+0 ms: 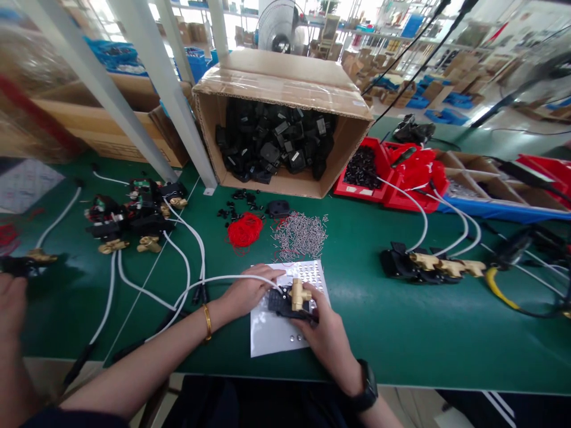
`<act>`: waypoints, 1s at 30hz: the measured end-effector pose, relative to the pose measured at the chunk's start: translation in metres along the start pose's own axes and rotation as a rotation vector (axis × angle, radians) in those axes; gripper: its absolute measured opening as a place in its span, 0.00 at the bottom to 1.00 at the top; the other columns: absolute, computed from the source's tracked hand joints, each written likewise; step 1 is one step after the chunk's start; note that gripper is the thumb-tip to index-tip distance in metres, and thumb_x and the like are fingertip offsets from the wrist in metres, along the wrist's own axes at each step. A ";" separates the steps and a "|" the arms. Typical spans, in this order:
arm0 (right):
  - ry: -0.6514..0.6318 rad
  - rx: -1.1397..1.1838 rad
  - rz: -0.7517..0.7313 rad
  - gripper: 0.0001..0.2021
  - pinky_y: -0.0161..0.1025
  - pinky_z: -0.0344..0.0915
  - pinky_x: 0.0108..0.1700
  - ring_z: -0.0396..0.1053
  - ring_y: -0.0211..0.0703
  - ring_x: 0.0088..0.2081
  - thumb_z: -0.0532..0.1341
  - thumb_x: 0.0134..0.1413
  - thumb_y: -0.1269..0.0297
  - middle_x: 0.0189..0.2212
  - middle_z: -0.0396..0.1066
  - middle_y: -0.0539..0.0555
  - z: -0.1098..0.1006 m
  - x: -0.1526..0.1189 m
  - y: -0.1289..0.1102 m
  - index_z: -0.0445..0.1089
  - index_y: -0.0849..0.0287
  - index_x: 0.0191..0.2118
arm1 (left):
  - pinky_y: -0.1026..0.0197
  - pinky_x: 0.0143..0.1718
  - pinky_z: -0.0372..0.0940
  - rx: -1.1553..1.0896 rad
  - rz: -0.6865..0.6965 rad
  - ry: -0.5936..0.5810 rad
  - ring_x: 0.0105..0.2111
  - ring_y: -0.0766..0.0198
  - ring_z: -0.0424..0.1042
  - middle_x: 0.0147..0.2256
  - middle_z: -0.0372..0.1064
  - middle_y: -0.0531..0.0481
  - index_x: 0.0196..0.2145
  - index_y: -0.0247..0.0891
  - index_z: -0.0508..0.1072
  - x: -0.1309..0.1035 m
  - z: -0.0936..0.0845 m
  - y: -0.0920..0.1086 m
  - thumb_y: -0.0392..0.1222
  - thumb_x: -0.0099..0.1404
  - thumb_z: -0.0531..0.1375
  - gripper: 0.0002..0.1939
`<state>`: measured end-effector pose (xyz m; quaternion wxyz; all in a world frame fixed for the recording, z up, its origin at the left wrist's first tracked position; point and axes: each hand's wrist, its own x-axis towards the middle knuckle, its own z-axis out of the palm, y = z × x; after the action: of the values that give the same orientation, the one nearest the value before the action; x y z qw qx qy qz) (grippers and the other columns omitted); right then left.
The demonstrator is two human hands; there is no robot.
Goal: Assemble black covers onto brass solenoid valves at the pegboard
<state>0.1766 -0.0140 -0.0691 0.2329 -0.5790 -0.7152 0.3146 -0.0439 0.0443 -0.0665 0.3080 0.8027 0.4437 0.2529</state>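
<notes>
On a white sheet (263, 336) bearing rows of small round clear pads lies a black motorized valve (282, 304) with a brass body (297, 294) on top. My right hand (328, 330) grips its right side, thumb and fingers around the black housing. Beyond its left end, my left hand (252, 292) rests with fingers stretched over the upper part of the sheet; its fingertips are partly hard to make out. A white cable (232, 277) runs from the valve across my left hand toward the left.
Behind stand a carton (285, 71) of black housings, loose screws (303, 235), red rings (245, 230) and red bins (362, 190). More valves lie left (149, 223) and right (428, 264), with trailing cables. Another person's hand (11, 306) is at the far left.
</notes>
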 end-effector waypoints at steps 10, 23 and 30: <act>-0.058 -0.259 -0.176 0.26 0.43 0.74 0.37 0.73 0.53 0.41 0.61 0.47 0.70 0.51 0.65 0.63 -0.019 -0.012 0.002 0.57 0.59 0.54 | 0.57 0.40 0.58 0.198 -0.058 -0.122 0.38 0.58 0.62 0.35 0.67 0.48 0.35 0.37 0.68 -0.017 -0.004 0.017 0.37 0.62 0.58 0.03; -0.103 -0.189 -0.124 0.26 0.44 0.71 0.44 0.68 0.52 0.49 0.55 0.52 0.72 0.54 0.62 0.62 -0.014 -0.018 0.009 0.52 0.58 0.57 | 0.63 0.36 0.61 -0.414 -0.294 0.093 0.33 0.65 0.67 0.31 0.67 0.51 0.28 0.36 0.69 -0.006 0.010 0.029 0.30 0.61 0.54 0.07; -0.140 -0.140 -0.127 0.27 0.43 0.70 0.47 0.63 0.49 0.54 0.51 0.49 0.76 0.54 0.61 0.60 -0.015 -0.017 0.011 0.51 0.57 0.58 | 0.65 0.38 0.64 -0.654 -0.254 -0.222 0.33 0.68 0.68 0.32 0.66 0.54 0.46 0.38 0.65 0.014 0.009 0.012 0.31 0.60 0.57 0.15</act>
<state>0.1984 -0.0266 -0.0662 0.1606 -0.5238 -0.7854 0.2882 -0.0248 0.0492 -0.0622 0.6235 0.6228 0.3996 0.2525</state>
